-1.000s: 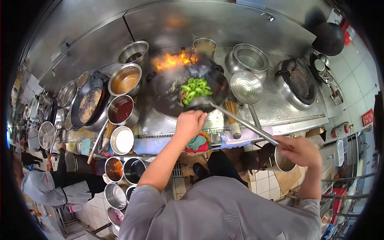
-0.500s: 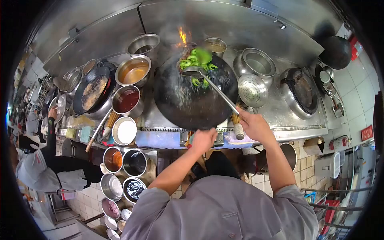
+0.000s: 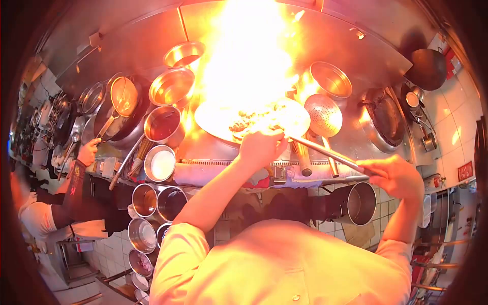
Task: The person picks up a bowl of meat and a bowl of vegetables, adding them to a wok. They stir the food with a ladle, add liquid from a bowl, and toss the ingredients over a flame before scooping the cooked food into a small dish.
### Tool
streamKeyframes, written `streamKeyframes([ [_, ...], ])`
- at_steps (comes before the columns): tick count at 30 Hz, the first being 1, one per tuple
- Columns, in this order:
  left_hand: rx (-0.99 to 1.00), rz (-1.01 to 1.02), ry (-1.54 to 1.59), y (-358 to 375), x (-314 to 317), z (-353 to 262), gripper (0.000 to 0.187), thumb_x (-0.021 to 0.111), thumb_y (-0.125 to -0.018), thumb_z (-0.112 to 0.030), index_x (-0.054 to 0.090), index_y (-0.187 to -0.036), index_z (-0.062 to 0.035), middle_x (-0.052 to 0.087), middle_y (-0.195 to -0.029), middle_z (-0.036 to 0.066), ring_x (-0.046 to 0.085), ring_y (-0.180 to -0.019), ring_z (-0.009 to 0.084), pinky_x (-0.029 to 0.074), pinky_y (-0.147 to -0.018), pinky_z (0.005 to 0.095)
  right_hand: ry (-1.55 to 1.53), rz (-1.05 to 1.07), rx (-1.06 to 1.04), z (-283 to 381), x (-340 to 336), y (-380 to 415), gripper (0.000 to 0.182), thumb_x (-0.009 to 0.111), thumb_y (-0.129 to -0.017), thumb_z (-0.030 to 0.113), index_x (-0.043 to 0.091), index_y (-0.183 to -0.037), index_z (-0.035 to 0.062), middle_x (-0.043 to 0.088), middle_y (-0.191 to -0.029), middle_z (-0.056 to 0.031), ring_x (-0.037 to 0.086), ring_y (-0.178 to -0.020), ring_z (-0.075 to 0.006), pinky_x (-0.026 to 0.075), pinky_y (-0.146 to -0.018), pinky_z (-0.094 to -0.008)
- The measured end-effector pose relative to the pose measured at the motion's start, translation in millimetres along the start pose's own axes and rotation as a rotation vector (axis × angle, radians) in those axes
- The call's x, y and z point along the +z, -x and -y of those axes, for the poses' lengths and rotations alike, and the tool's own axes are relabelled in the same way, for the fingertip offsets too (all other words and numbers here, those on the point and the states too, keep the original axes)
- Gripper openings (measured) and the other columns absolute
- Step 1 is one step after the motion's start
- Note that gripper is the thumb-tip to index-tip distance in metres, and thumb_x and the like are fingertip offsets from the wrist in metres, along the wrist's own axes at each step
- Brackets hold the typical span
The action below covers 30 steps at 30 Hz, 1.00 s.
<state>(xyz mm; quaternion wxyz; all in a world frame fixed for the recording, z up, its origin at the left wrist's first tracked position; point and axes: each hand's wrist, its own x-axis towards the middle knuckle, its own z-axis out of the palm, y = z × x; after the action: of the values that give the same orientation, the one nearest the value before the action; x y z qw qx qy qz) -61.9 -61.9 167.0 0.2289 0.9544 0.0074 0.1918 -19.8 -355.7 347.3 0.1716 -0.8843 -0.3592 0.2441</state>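
Partly hidden wok [image 3: 216, 121], washed-out food [image 3: 246, 123], glaring flames [image 3: 249, 56]

Perf. skimmer [image 3: 323, 116] sits on R, pot [image 3: 179, 135] w/ red liq. [image 3: 162, 126] on L.

smooth metal ladle handle [image 3: 330, 154], shiny metal strainer [image 3: 323, 116], cloth shirt [image 3: 264, 264]

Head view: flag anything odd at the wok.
A huge flame rises over the wok, beyond the left hand, washing out the steel wall behind. It stands out for its size and glare, which partly hides the food.
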Motion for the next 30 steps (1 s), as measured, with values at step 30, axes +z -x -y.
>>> streamKeyframes([
  [30, -0.036, 0.203, 0.627, 127, 181, 11, 0.035, 0.065, -0.071, -0.016, 0.060, -0.106, -0.0108, 0.055, -0.107, 0.016, 0.053, -0.100, 0.0300, 0.043, -0.086, 0.0406, -1.824, -0.219, 0.024, -137, 197, 12, 0.036, 0.049, -0.090, 0.015, 0.039, -0.124, 0.0136, 0.043, -0.069, 0.0002, 0.039, -0.045, -0.0048, 0.035, -0.040, -0.0207],
])
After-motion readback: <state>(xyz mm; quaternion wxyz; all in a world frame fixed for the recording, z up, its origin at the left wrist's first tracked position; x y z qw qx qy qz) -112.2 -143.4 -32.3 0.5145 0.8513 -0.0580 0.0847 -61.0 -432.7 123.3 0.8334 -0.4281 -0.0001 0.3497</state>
